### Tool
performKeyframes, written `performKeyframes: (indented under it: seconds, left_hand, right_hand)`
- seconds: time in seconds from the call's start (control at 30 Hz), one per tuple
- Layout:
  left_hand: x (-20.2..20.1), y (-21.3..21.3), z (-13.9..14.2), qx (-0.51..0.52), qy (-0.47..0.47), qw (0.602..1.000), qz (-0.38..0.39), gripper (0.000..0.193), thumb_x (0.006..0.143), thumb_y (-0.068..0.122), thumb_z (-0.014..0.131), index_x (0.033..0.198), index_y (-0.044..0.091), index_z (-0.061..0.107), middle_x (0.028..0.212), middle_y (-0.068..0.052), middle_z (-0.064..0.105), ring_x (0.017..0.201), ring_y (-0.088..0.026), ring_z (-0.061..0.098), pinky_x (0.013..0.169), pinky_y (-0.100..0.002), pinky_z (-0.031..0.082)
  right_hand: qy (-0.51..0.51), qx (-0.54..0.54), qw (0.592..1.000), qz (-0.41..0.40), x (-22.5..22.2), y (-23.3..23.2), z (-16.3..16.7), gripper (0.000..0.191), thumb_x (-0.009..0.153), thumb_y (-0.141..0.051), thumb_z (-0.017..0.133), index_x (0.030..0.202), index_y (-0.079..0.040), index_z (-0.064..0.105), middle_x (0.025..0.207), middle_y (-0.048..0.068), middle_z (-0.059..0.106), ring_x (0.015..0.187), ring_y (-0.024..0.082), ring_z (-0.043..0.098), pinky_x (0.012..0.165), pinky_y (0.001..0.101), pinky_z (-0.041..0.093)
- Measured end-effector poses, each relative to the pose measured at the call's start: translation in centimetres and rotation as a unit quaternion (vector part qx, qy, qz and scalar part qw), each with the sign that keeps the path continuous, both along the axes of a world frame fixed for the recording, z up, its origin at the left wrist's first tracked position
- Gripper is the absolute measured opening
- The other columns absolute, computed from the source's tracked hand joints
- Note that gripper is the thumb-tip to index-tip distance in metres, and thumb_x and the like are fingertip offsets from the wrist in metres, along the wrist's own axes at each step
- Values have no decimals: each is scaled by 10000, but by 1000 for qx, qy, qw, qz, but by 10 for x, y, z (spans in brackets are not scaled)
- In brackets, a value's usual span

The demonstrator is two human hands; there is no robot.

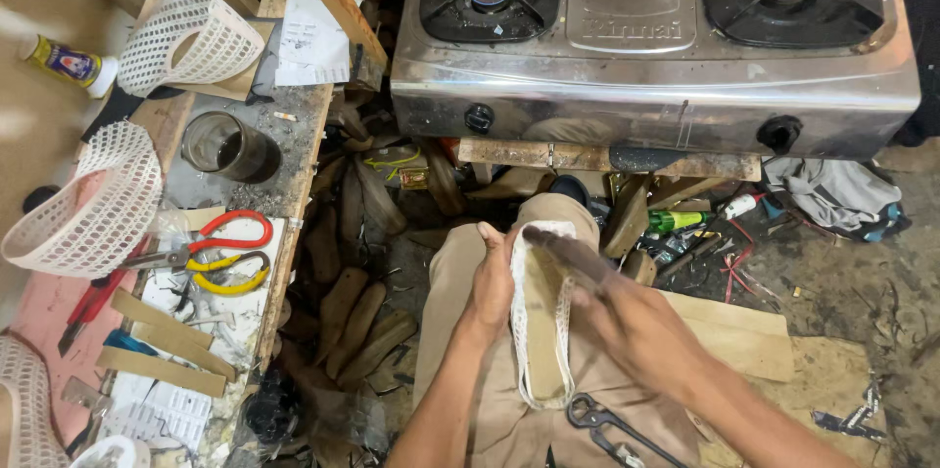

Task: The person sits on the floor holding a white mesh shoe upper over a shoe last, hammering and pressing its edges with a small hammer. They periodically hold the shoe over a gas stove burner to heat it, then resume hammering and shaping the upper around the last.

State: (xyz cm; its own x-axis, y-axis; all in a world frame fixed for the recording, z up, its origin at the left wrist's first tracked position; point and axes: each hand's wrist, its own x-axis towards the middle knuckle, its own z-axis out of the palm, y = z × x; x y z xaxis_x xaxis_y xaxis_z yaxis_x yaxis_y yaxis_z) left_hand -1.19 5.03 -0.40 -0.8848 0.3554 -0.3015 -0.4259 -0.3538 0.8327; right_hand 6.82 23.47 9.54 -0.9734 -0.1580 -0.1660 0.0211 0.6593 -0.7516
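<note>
Pliers lie on the person's lap, just below the right hand, nearest the camera. Above them, a shoe sole edged with white mesh rests lengthwise on the thigh, between both hands. Left hand is closed around the sole's left edge, thumb up by the toe end. Right hand, blurred, is closed on a dark flat tool that is pressed against the top of the sole.

Beyond the hands, brown wooden shoe forms are heaped on the floor to the left of the left hand. Further left, a cluttered surface carries red-and-yellow-handled scissors, a dark glass jar, wood strips and white mesh shoe uppers. A small glue tube lies at the far left.

Above both hands stands a steel two-burner gas stove. To the right of the right hand lie a green bottle, a grey cloth and a light wooden board.
</note>
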Motion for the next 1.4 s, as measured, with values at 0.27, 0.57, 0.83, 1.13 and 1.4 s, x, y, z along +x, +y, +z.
performKeyframes:
  seconds: [0.27,0.57,0.83,1.13,1.4]
  left_hand:
    - [-47,11,23,-90,16,996,9,890,982,697,203,1269,19,703,1135,-118,753,1041,-219,713,950,-358,569]
    - [-48,16,6,28,-27,999,-13,1010,929,798,127,1347,12,604,1201,-98,697,1109,-202,649,1019,-354,504]
    - [-42,16,0,86,-41,995,-27,1016,943,792,129,1379,-10,575,1277,-126,673,1163,-234,623,1063,-382,471]
    - [-34,6,4,178,-23,981,-73,1064,946,820,121,1442,-28,532,1304,-153,668,1185,-255,634,1078,-401,477]
    - [-37,-2,5,104,-79,991,-31,918,969,738,194,1413,26,567,1346,-135,667,1227,-231,629,1075,-386,483]
  right_hand:
    - [197,-95,972,-90,-31,15,35,364,1090,-219,478,1402,-42,538,742,124,665,552,128,599,513,315,501]
    - [127,105,984,66,-60,5,43,453,982,-276,562,1382,-64,570,1041,211,744,776,412,729,671,452,578]
    - [202,102,970,85,-48,3,57,436,1020,-257,535,1421,-86,533,1249,243,685,1060,415,712,889,424,574]
    - [77,65,990,101,-29,7,46,415,949,-292,615,1342,-157,600,1207,141,728,906,382,740,737,452,602]
    - [89,149,970,173,-10,12,11,302,916,-302,617,1161,-130,660,1016,102,726,700,359,705,573,479,553]
